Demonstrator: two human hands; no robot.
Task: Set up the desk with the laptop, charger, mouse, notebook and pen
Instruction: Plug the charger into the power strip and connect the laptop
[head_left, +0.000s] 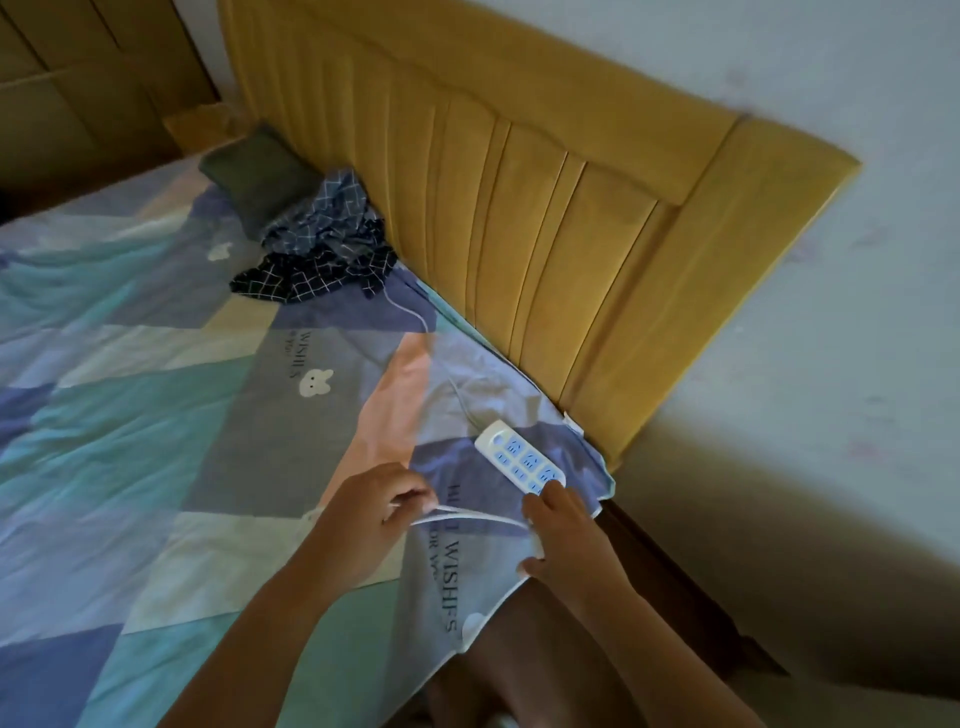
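A white power strip (519, 456) with blue sockets lies on the bed's corner, near the headboard. Its own white lead (415, 317) trails back across the sheet toward a heap of clothes. My right hand (563, 535) is at the strip's near end, closed around a white charger plug (535, 545). A thin white charger cable (467, 515) stretches from that plug to my left hand (379, 506), which pinches it. No laptop, mouse, notebook or pen is in view.
The patchwork bed sheet (208, 415) covers most of the view. A yellow padded headboard (545, 218) stands behind it. Crumpled dark checked clothes (322, 249) and a dark green pillow (260, 171) lie by the headboard. A pale wall (857, 364) is at right.
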